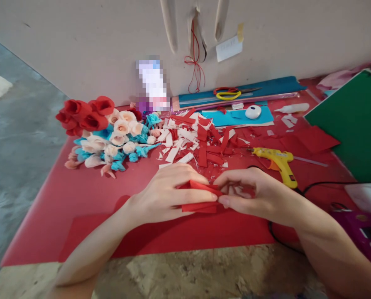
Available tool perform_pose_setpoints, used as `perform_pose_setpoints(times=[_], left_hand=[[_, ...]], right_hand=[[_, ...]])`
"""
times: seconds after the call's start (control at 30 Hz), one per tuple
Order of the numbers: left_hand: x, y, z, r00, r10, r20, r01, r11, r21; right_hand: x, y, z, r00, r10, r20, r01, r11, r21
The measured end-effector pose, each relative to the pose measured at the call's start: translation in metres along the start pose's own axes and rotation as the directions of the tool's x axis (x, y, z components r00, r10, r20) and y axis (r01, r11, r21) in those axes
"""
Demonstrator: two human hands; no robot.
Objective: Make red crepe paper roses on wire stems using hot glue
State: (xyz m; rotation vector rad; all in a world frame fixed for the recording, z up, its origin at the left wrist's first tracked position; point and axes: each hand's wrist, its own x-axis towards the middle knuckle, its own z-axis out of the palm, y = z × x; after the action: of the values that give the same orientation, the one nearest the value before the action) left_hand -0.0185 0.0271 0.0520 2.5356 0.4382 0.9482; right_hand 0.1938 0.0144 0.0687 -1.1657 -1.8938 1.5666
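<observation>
A folded piece of red paper is held between both hands over the front of the red-covered table. My left hand is wrapped round it from the left, its index finger lying along the top. At the paper's right edge, my right hand pinches with thumb and fingertips. Part of the paper is hidden under the left fingers. Just beyond the hands lie red and white paper scraps. A yellow glue gun rests to the right of them.
Red, white and blue paper flowers are heaped at left. Scissors lie on blue paper at the back, near a white round case. A phone leans against the wall. A green board and black cable are at right.
</observation>
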Motion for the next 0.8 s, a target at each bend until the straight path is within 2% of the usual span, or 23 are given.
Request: perform_pose_setpoints(times=[0.37, 0.8], left_hand=[[-0.0025, 0.0006, 0.0006, 1.000, -0.026, -0.017, 0.024, 0.995, -0.096], [-0.0032, 0.0061, -0.0024, 0.998, -0.055, 0.017, 0.056, 0.996, -0.072]], right_hand=[[-0.0008, -0.0008, -0.0016, 1.000, -0.005, -0.003, 0.004, 0.999, -0.050], [-0.0011, 0.0006, -0.0013, 1.000, -0.010, 0.018, 0.011, 0.998, -0.055]])
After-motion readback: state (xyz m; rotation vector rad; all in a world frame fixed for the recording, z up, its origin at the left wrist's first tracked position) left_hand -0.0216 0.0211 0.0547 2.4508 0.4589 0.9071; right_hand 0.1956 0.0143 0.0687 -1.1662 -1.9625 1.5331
